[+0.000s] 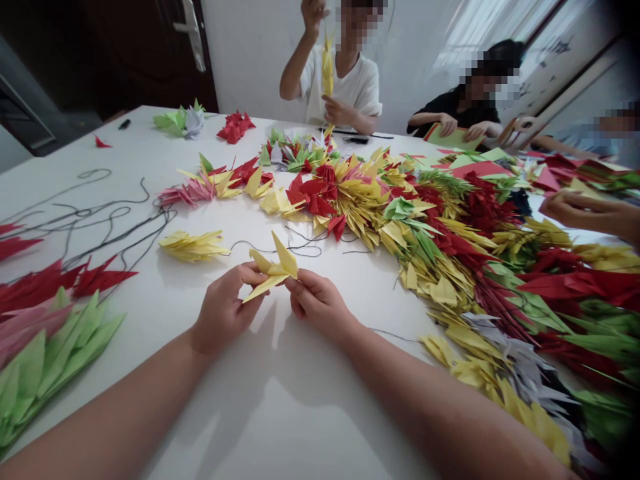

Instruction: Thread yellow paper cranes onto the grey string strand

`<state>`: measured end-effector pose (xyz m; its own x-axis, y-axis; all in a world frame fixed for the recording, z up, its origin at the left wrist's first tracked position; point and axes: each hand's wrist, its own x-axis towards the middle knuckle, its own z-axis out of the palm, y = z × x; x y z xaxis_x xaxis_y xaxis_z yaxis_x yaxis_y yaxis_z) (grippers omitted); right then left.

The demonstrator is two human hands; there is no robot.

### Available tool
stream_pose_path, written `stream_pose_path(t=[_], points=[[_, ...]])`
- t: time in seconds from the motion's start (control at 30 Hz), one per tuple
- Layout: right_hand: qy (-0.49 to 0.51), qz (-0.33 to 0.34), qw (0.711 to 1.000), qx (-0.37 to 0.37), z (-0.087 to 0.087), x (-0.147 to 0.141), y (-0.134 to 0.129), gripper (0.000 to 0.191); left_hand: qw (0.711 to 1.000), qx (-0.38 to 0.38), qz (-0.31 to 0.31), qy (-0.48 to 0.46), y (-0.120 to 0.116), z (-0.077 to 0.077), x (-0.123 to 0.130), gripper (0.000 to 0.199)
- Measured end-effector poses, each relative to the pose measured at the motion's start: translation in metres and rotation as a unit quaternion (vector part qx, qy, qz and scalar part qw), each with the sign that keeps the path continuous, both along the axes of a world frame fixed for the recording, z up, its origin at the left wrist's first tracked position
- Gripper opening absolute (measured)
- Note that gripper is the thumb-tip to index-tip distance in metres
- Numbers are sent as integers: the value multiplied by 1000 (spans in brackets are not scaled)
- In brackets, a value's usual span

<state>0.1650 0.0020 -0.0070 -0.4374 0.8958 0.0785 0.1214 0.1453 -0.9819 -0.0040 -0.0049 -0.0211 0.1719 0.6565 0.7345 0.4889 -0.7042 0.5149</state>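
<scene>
The yellow paper crane (273, 270) sits pinched between your hands, above the white desk (300, 420), with one wing standing up and its long tip angled down toward your left. Your left grip (225, 310) and right grip (317, 303) are nearly closed, fingers pressed on the folded body from either side. The paper looks thin, so squeezing harder could crease or crush the folds, and the dark thread (303, 248) just behind the crane could snag a wing if it is pulled tight. Nearby lies a bundle of yellow cranes (193, 245), with a loose tangle of black thread (100, 213) to your left. A heap of coloured cranes (425, 227) spreads across the desk, and a co-worker's hand (587, 213) reaches in from the right.
</scene>
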Motion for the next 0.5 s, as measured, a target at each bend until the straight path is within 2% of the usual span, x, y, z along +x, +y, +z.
stream_pose_path(t=[0.13,0.33,0.5], points=[[-14,4,1000,-12,-2,0,1,21,1000,-19,12,7,0,0,0,8],[23,14,999,-18,-1,1,2,22,999,-30,-7,-10,1,-2,-1,7],[17,-5,1000,-22,-2,0,2,22,1000,-28,10,-4,-1,0,0,8]])
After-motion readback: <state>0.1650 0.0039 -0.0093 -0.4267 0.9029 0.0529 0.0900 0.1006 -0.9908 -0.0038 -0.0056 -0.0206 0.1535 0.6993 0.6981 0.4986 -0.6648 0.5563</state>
